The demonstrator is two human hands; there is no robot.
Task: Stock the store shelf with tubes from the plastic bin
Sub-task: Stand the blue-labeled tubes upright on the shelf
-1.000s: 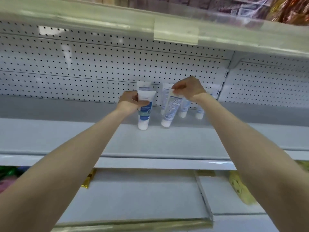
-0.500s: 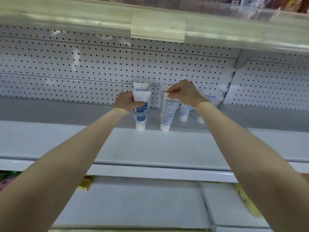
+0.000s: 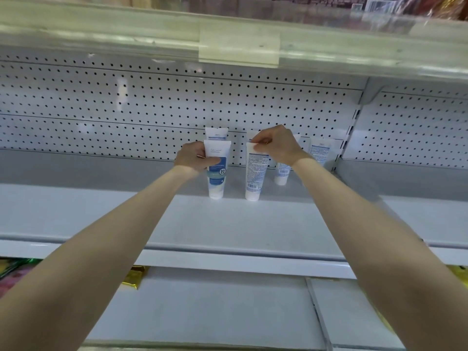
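On the grey shelf (image 3: 228, 224), well back toward the pegboard wall (image 3: 126, 110), both of the person's bare arms reach in. The left hand (image 3: 191, 158) grips a blue-banded tube (image 3: 217, 178) from its left side, fingers (image 3: 211, 162) curled round the upper body with the thumb lying across the front label. That tube stands upright, cap down, touching the shelf below the fingers. Just right of it, across a narrow gap, a text-covered tube (image 3: 255, 173) stands nearly upright, also cap down. The right hand (image 3: 278, 145) pinches its flat crimped end between thumb and fingertips (image 3: 259, 147).

Behind the left fingers a third tube (image 3: 216, 134) stands against the pegboard, its top showing above the held one. Below the right wrist and further back a fourth tube (image 3: 281, 173) stands cap down. Further right of the fingers a fifth tube (image 3: 319, 150) stands near the upright bracket. A sliver of white shows just above the right fingers, too little to tell what it is.

Overhead runs the upper shelf's edge with a pale label strip (image 3: 239, 46). Beneath the arms lies a lower shelf (image 3: 202, 312) with a gold packet (image 3: 133, 276) at its left.
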